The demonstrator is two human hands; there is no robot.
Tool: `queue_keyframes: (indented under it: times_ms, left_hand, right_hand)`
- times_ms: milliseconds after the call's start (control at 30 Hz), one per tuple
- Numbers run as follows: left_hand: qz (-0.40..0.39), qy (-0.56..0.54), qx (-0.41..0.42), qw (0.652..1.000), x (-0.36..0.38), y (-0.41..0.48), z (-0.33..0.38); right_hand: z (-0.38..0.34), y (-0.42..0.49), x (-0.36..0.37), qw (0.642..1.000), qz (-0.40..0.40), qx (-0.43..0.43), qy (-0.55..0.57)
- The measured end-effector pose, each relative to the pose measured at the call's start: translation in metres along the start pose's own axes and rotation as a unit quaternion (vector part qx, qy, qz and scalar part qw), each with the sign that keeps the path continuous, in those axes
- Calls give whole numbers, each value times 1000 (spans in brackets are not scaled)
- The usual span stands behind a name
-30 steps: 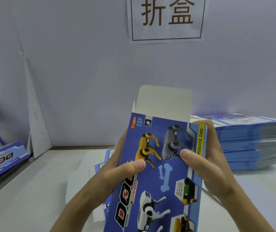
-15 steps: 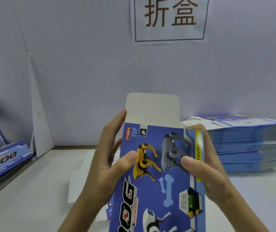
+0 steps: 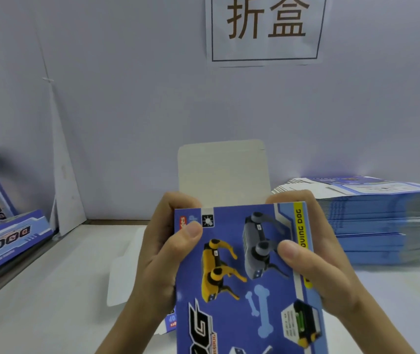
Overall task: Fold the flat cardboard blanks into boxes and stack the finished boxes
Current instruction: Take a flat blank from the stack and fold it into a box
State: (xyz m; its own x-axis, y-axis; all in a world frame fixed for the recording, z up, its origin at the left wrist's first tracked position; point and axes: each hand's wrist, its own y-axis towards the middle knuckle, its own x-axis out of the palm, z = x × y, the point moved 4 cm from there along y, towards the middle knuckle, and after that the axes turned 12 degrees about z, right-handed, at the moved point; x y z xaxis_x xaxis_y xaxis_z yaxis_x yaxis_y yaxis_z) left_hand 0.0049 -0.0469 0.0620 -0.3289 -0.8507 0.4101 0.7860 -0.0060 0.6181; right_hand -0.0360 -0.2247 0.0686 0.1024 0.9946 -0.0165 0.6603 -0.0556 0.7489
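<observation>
Two hands are set apart, one on each side of the blue box, which is held upright above the table in the near centre; the left hand is curled round its left edge, the right hand round its right edge; its white top flap is raised; flat blanks are stacked at the far right.
</observation>
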Motion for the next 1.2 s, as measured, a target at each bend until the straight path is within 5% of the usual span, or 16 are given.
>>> queue_keyframes:
  times_ms: [700,800,867,933,1033,1133,1200]
  left_hand:
    - [-51,23,35,998,4,0,8]
    - [7,112,106,988,5,7,20]
    - [38,174,134,975,1,12,30]
    - [-10,248,128,960,1,11,36]
    - [-106,372,96,917,10,1,22]
    - [-79,423,66,900,18,-7,-2]
    - [-46,435,90,895,15,0,-10]
  right_hand:
    - [-11,4,-1,1000,-9,-13,-24]
    - [-22,6,-4,986,63,-119,-102]
    - [-23,5,-5,942,158,-196,-221]
    - [-20,3,-4,916,242,-207,-244]
    - [-13,2,2,932,233,-190,-202]
    - [-13,1,15,971,148,-152,-107]
    - [-11,2,9,980,169,-106,12]
